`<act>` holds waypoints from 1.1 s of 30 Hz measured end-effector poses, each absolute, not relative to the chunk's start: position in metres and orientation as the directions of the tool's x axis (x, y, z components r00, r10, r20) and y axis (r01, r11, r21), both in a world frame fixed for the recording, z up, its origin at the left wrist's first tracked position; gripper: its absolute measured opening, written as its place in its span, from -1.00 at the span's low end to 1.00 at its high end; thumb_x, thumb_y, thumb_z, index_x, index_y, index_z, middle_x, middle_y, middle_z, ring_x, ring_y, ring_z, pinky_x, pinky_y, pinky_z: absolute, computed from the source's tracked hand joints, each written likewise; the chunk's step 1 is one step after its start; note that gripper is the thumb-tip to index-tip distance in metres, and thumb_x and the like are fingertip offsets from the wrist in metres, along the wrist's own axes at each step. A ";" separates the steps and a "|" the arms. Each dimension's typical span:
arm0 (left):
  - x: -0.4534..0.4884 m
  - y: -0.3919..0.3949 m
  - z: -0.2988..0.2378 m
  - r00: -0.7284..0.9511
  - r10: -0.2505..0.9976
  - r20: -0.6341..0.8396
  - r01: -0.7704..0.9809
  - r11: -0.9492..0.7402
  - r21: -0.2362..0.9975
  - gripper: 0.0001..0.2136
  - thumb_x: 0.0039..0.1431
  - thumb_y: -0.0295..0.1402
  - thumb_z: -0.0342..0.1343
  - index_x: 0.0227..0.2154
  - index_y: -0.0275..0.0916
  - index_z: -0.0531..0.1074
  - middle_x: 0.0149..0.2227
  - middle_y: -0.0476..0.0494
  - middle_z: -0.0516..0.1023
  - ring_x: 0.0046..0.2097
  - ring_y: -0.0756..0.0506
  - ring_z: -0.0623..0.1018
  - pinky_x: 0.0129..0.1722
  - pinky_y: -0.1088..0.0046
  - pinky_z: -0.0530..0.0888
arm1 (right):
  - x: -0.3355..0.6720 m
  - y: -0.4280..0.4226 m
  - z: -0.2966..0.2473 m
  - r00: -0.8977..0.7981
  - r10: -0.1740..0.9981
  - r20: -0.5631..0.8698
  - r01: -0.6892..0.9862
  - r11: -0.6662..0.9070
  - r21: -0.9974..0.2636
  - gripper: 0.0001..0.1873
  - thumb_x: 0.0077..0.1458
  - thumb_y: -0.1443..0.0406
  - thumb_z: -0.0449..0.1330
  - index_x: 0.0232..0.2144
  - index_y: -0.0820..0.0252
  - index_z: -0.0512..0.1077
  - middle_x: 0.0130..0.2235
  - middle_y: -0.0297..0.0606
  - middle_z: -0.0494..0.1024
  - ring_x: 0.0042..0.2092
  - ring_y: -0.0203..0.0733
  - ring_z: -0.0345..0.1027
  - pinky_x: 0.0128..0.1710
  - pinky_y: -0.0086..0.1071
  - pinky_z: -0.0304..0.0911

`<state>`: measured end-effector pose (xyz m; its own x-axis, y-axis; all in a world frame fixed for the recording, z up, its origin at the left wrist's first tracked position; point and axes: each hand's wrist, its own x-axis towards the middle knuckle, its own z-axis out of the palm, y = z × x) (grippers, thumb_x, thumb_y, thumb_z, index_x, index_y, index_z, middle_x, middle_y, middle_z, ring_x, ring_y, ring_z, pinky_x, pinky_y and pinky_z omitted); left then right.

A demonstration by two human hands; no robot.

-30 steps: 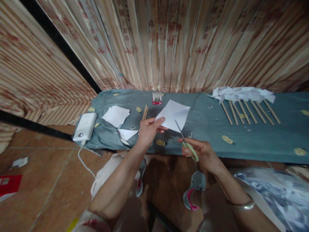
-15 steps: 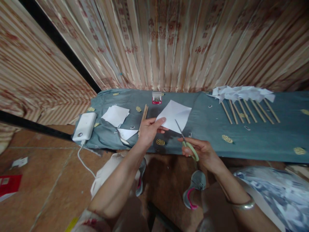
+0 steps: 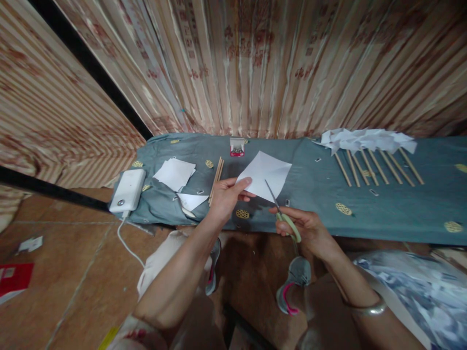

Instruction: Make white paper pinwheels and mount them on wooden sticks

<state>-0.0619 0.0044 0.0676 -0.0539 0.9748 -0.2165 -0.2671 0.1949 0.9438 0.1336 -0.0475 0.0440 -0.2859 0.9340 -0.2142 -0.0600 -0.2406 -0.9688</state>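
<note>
My left hand [image 3: 226,198] pinches the lower left corner of a white square of paper [image 3: 265,174], held tilted above the teal cloth [image 3: 314,199]. My right hand [image 3: 306,227] grips green-handled scissors [image 3: 281,213], whose blades point up and left and meet the paper's lower edge. Both hands hover over the near edge of the low cloth-covered bench.
A stack of white paper squares [image 3: 175,173] and a loose scrap [image 3: 191,201] lie left, beside a white power bank [image 3: 128,190] with a cable. A few wooden sticks [image 3: 218,173] and a small red box [image 3: 237,147] sit behind. At the right lie several sticks [image 3: 375,167] with white paper tops [image 3: 365,141].
The paper has shifted slightly right and up in my left hand; the scissors stay at its lower edge. Little else has moved.
</note>
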 end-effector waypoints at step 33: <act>-0.061 0.005 0.067 -0.059 0.974 -0.220 -0.283 0.195 0.939 -0.69 -0.30 -0.15 0.39 -0.57 -0.31 0.53 -0.57 -0.06 0.55 -0.56 -0.01 0.54 -0.61 0.57 0.38 | 0.132 -0.048 0.040 -0.269 0.927 -0.261 -0.090 -0.294 -0.952 -0.53 -0.27 0.09 0.46 -0.26 0.15 0.58 -0.55 -0.40 0.46 -0.53 -0.38 0.25 -0.53 -0.44 0.17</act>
